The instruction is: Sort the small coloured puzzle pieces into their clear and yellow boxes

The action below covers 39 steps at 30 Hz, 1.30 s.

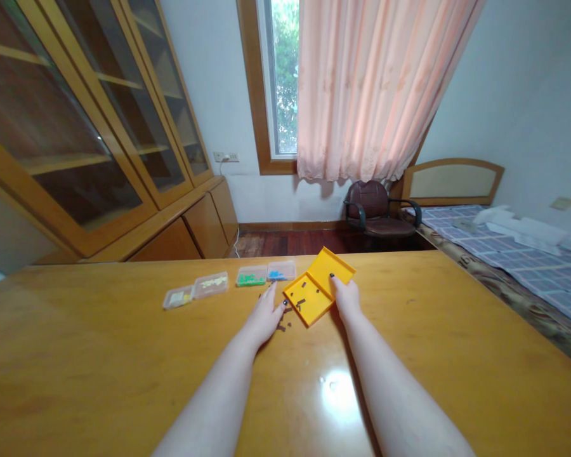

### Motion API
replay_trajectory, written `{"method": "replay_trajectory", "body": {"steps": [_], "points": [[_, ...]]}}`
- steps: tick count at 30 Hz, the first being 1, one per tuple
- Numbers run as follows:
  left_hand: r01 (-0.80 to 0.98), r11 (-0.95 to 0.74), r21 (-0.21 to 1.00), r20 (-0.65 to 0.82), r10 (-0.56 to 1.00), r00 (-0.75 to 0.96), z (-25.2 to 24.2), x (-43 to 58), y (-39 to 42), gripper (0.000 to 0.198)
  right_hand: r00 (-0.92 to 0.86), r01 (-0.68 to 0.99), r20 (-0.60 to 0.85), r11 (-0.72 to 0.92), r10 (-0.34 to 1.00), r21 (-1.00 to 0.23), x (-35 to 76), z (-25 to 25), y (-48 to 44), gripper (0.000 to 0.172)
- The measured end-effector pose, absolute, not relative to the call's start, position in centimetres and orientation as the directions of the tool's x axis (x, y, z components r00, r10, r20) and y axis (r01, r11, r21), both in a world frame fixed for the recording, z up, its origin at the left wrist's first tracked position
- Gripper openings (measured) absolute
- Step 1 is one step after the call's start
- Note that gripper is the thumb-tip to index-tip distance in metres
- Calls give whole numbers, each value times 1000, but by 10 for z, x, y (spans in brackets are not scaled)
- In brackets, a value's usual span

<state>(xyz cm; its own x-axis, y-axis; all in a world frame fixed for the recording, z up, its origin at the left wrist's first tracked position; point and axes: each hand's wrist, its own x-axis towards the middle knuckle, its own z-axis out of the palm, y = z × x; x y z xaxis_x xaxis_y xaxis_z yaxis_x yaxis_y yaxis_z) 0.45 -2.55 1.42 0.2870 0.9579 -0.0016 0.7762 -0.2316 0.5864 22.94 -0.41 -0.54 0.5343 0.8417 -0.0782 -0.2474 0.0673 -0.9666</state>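
Note:
My right hand point(347, 299) grips the right side of an open yellow hinged box point(316, 310), thumb on top near the hinge. The box is tilted, its lid point(330, 263) folded back away from me. Several small dark brown pieces point(301, 302) lie in its tray. Left of the box, my left hand point(265, 315) rests low over the table with fingers stretched out and thumb apart. More loose dark pieces point(281, 327) lie on the table beside its thumb and under the box's near left edge. Part of what is under my left fingers is hidden.
Behind my left hand stand clear plastic boxes with green pieces point(250, 278) and blue pieces point(276, 275). Farther left, an open clear box point(211, 284) holds pale pieces. The wooden table point(124, 368) reaches toward a chair point(375, 209), a bed point(514, 247) and a glass-door cabinet point(95, 114).

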Motion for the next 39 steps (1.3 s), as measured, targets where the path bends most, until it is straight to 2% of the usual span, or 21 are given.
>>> {"method": "replay_trajectory", "body": {"steps": [5, 7, 11, 19, 24, 28, 39], "points": [[849, -342, 402, -201, 872, 446, 17, -16, -26, 115, 521, -301, -84, 91, 849, -949, 229, -6, -3, 32], [863, -367, 347, -223, 862, 456, 17, -13, -29, 119, 521, -301, -82, 93, 849, -949, 229, -7, -2, 31], [890, -351, 290, -166, 898, 408, 15, 7, -31, 96, 549, -265, -81, 81, 832, -961, 229, -6, -2, 29], [838, -366, 405, 68, 926, 371, 22, 10, -23, 52, 574, -266, -82, 90, 815, -960, 233, -9, -2, 34], [810, -439, 389, 88, 893, 442, 30, 9, -25, 18, 573, -229, -69, 78, 817, -970, 235, -12, -1, 34], [794, -448, 411, 84, 886, 457, 29, 13, -25, 9, 570, -223, -53, 92, 820, -970, 236, -15, 0, 35], [842, -368, 395, 82, 927, 366, 18, 11, -18, 6, 574, -216, -53, 88, 817, -972, 235, -14, 0, 34]]}}
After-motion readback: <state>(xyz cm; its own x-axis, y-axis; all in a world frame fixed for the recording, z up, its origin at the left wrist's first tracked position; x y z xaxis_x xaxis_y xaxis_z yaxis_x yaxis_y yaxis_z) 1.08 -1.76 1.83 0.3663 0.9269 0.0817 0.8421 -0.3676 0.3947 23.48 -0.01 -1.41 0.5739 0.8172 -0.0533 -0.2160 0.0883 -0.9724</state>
